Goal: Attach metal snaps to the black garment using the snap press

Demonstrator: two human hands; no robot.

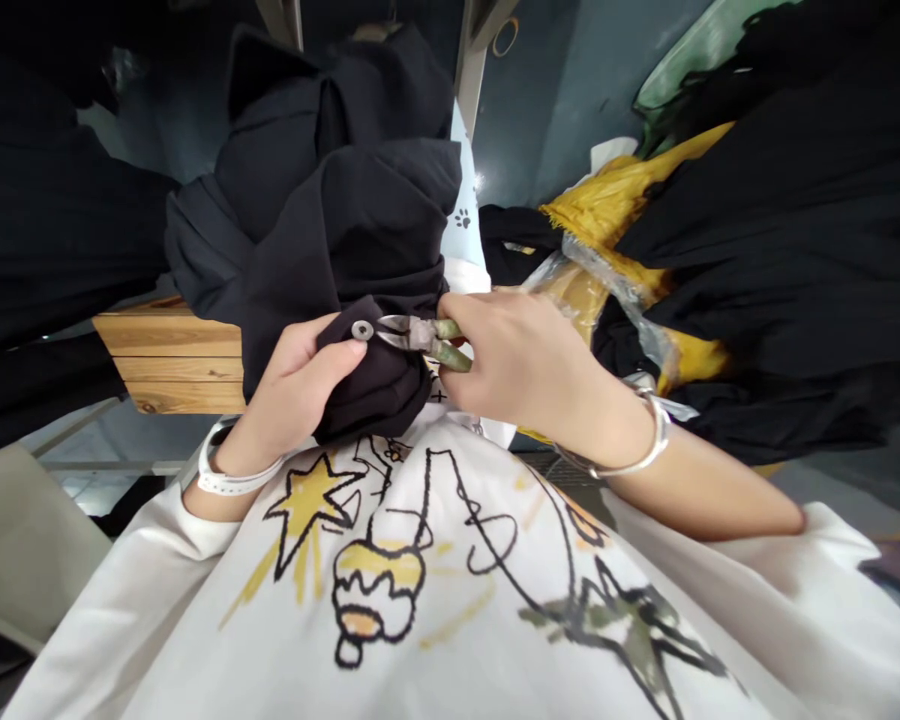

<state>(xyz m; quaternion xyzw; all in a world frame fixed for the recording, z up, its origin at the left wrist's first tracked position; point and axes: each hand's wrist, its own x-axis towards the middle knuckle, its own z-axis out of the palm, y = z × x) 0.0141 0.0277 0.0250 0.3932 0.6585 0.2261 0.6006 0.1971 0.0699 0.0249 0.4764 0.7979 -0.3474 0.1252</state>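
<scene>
Across my lap lies a bunched black garment (375, 220). My left hand (300, 385) pinches a fold of it, with the thumb at the lower edge of a round silver metal button (362, 330). In my right hand (517, 350) is a pair of cutting pliers (421, 335) with worn green handles. Their slightly parted jaws point left at the button, right beside its edge; I cannot tell whether they touch it. The fingers under the cloth are hidden.
A slatted wooden surface (172, 355) is at the left. Dark cloth (45, 220) hangs beyond it. On the right are a large black fabric pile (787, 240), yellow cloth (607, 205) and clear plastic. A metal frame post (471, 70) stands ahead.
</scene>
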